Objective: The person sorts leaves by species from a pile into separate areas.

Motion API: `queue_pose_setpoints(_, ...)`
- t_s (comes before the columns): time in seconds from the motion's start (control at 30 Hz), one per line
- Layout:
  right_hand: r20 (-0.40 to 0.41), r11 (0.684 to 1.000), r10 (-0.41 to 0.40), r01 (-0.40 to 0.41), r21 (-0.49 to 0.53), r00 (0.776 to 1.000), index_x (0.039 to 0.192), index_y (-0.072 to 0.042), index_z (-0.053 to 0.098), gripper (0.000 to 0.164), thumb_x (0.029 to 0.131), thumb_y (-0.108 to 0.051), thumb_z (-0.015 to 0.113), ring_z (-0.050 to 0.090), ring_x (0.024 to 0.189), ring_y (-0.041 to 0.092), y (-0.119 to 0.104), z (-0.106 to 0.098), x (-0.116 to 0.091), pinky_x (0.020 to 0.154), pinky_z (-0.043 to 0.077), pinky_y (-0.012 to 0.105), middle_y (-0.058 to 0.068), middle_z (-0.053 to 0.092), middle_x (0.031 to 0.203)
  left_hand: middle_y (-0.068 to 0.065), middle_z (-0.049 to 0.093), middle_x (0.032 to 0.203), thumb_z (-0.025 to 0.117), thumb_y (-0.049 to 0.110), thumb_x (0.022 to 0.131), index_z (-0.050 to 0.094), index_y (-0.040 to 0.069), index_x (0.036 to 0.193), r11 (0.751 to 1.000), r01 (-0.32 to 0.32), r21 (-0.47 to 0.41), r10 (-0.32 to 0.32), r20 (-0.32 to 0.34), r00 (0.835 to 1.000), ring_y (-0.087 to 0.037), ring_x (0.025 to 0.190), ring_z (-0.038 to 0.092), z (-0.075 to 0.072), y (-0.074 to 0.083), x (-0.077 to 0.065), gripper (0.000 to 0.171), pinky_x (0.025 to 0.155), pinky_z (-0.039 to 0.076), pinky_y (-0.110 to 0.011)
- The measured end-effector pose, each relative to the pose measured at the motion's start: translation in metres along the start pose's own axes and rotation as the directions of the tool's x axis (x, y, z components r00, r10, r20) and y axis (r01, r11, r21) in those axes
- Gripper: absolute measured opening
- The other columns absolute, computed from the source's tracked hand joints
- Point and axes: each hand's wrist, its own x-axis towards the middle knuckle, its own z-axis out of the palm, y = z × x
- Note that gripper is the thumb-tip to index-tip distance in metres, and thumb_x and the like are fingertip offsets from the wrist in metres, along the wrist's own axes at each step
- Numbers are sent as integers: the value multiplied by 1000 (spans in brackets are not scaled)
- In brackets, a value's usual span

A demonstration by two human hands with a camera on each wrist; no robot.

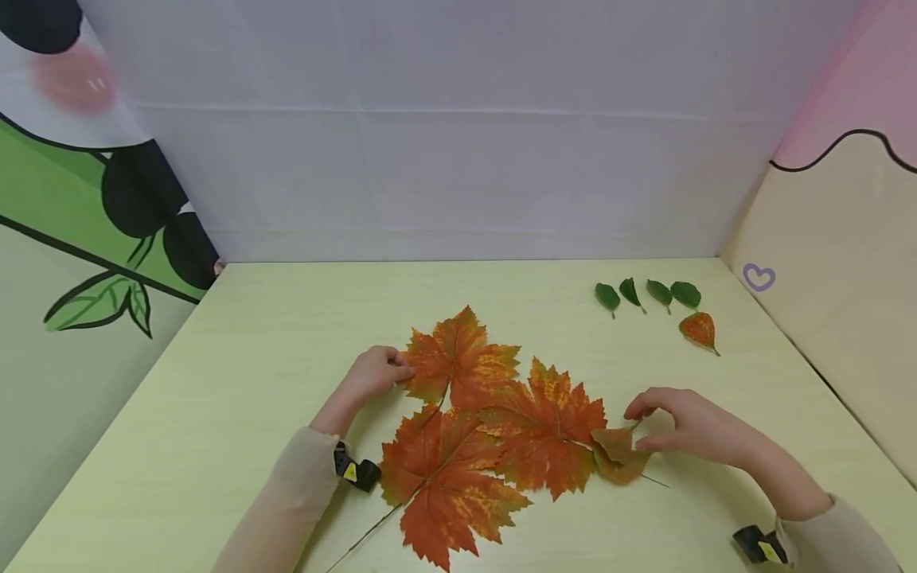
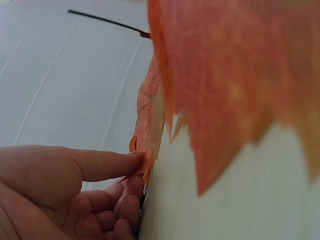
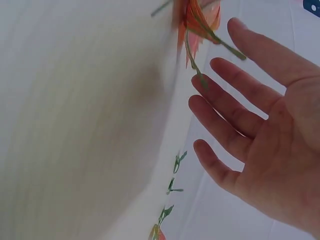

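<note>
Three large orange maple-like leaves lie overlapping on the table: an upper leaf (image 1: 462,358), a lower leaf (image 1: 444,489) with a long stem, and a right leaf (image 1: 550,434). My left hand (image 1: 372,372) pinches the left edge of the upper leaf between thumb and fingers; the left wrist view shows this pinch on the leaf tip (image 2: 145,157). Small orange-green leaves (image 1: 622,469) overlap the right leaf's outer side. Beside them hovers my right hand (image 1: 695,428), its fingers spread and bent loosely. The right wrist view shows thin green stems (image 3: 192,60) near the fingertips, with nothing gripped.
Several small green leaves (image 1: 607,297) form a row at the back right of the table (image 1: 301,318). A small orange leaf (image 1: 698,329) lies just in front of them. A pale curtain (image 1: 458,175) stands behind, with printed panels on both sides.
</note>
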Motion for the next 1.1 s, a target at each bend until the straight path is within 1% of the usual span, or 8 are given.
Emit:
queue_pose_setpoints(0.1, 9, 999, -22, 23, -43, 1000, 100, -20, 62, 36, 73, -41, 72, 56, 89, 10, -6, 5, 0, 78, 45, 30, -13, 60, 95, -6, 59, 74, 61, 18, 85, 62, 3, 81, 1000, 2, 0, -2, 3, 1000, -15, 58, 41, 0, 1, 0, 16, 53, 32, -26)
queue_pose_setpoints(0.23, 1, 991, -64, 63, -121, 998, 97, -24, 64, 34, 70, -41, 74, 56, 85, 4, -12, 11, 2, 79, 44, 32, -18, 58, 92, -6, 60, 75, 61, 18, 85, 62, 3, 82, 1000, 8, -6, -8, 4, 1000, -16, 59, 41, 0, 2, -1, 16, 53, 33, -26)
queue_pose_setpoints(0.33, 2, 986, -75, 75, -151, 997, 96, -25, 64, 36, 68, -45, 75, 55, 81, 1, -15, 15, 4, 80, 43, 36, -20, 57, 89, -6, 60, 75, 62, 18, 85, 62, 3, 82, 1000, 11, -11, -11, 6, 1000, -16, 59, 41, -1, 2, -1, 16, 53, 33, -26)
queue_pose_setpoints(0.47, 12, 980, -53, 54, -189, 999, 98, -24, 64, 42, 66, -50, 73, 52, 79, 1, -20, 19, 5, 82, 39, 43, -20, 55, 87, -6, 60, 75, 62, 18, 85, 62, 3, 81, 1000, 12, -15, -12, 7, 1000, -16, 59, 41, -1, 1, -1, 15, 53, 32, -26)
queue_pose_setpoints(0.6, 2, 972, -39, 38, -231, 999, 100, -22, 64, 44, 67, -51, 73, 51, 79, 2, -24, 22, 7, 82, 38, 45, -18, 54, 88, -6, 60, 75, 62, 18, 85, 62, 3, 81, 1000, 11, -16, -11, 6, 1000, -16, 59, 41, -1, 1, -1, 15, 53, 32, -27)
queue_pose_setpoints(0.87, -10, 959, -51, 46, -280, 999, 96, -23, 63, 41, 66, -49, 74, 53, 80, 5, -26, 24, 10, 81, 39, 45, -16, 54, 88, -6, 59, 75, 62, 18, 85, 61, 4, 81, 1000, 16, -10, -16, 3, 1000, -16, 59, 41, -1, 0, -1, 15, 53, 33, -26)
queue_pose_setpoints(1.0, -15, 948, -54, 47, -314, 998, 90, -23, 62, 34, 67, -45, 75, 53, 79, 6, -26, 25, 13, 80, 40, 44, -15, 54, 86, -6, 59, 75, 62, 18, 85, 61, 3, 81, 1000, 15, -12, -15, 2, 1000, -16, 60, 41, -1, 0, -1, 15, 54, 33, -26)
queue_pose_setpoints(1.1, -16, 946, -58, 49, -320, 998, 87, -23, 61, 28, 68, -39, 75, 53, 78, 6, -27, 25, 13, 80, 40, 44, -15, 54, 85, -6, 59, 74, 62, 18, 85, 61, 3, 81, 1000, 13, -12, -13, 1, 1000, -16, 60, 41, 0, 0, -1, 15, 54, 33, -26)
